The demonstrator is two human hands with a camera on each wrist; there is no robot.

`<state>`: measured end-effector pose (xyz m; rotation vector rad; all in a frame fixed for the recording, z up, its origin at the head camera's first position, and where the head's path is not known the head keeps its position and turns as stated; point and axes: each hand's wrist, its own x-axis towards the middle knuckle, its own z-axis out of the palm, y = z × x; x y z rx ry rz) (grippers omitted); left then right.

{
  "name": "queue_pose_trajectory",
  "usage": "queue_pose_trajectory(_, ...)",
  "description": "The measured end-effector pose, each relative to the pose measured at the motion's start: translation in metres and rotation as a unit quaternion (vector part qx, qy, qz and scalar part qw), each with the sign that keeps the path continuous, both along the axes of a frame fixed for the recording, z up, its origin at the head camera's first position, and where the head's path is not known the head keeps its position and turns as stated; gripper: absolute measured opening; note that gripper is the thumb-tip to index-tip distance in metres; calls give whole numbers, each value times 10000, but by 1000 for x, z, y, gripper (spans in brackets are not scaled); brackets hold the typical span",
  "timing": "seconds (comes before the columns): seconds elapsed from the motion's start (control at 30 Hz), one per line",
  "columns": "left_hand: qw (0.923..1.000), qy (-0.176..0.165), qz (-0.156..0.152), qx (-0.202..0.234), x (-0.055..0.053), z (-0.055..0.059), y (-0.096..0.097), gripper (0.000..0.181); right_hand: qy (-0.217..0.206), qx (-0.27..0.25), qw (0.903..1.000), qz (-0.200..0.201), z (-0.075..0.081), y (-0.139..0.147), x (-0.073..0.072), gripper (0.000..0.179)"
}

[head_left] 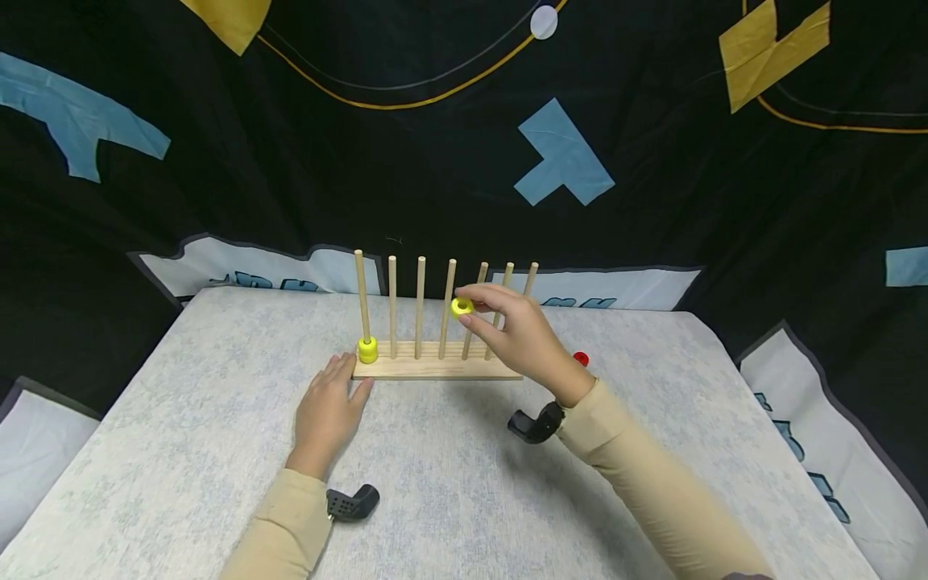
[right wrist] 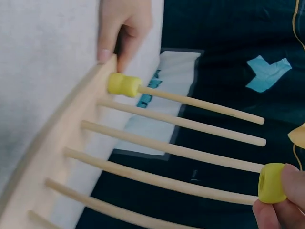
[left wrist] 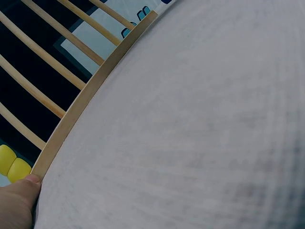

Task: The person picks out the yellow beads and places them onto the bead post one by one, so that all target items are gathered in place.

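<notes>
A wooden peg stand (head_left: 438,370) with several upright pegs stands on the table. Two yellow beads (head_left: 367,352) are stacked at the foot of its leftmost peg. My left hand (head_left: 328,412) grips the left end of the base, thumb in front and fingers at the side and behind, as the right wrist view (right wrist: 126,24) also shows. Above the base, near the tops of the middle pegs, my right hand (head_left: 516,329) pinches another yellow bead (right wrist: 272,183) between thumb and fingers. In the right wrist view that bead is beside a peg tip; whether they touch I cannot tell.
A red bead (head_left: 581,358) lies on the table (head_left: 435,483) just beyond my right wrist, partly hidden by it. Behind the table hangs a black cloth (head_left: 406,177) with blue and yellow shapes. The right forearm crosses the table's right half.
</notes>
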<state>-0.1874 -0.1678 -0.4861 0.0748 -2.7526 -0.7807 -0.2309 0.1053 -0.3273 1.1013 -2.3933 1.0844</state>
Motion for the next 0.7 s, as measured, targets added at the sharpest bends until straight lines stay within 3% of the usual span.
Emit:
queue_pose_trajectory(0.3, 10000, -4, -4, -12, 0, -1, 0, 62, -262, -391, 9987, -199, 28, -21, -17, 37)
queue_pose_trajectory(0.7, 10000, -11, 4, -8, 0, 0, 0, 62, -865, -636, 9935, -386, 44, -45, -36, 38)
